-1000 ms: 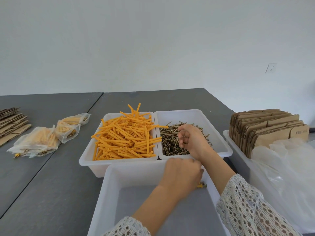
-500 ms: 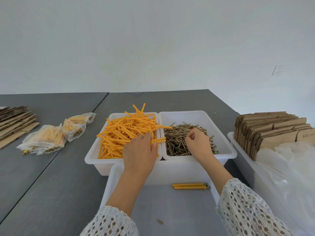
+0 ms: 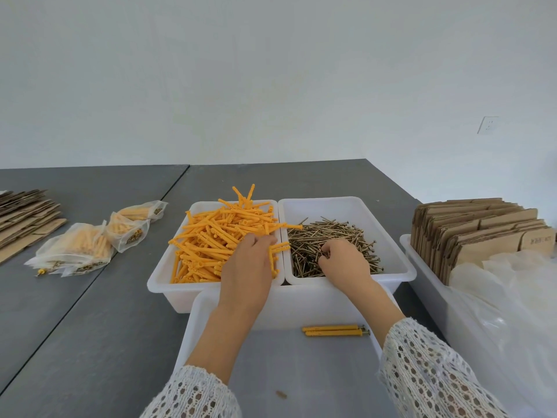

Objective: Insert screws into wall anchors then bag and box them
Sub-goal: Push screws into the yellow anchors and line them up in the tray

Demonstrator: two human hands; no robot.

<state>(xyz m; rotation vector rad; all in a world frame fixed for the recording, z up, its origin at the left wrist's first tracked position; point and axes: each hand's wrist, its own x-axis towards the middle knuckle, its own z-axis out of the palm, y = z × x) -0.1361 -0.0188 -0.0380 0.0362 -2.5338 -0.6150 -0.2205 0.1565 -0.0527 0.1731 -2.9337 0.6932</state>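
Matt orange plastic anchors (image 3: 223, 239), brassy metal screws (image 3: 334, 236), smooth white plastic bins (image 3: 391, 267).

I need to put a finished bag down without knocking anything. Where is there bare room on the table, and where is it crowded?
Bare grey tabletop lies between the filled bags and the near tray; more lies behind the anchor bin and screw bin. The near tray's floor is mostly bare beside two assembled anchors. Crowded: the bins, where both hands work, and the right bin of flat cartons.
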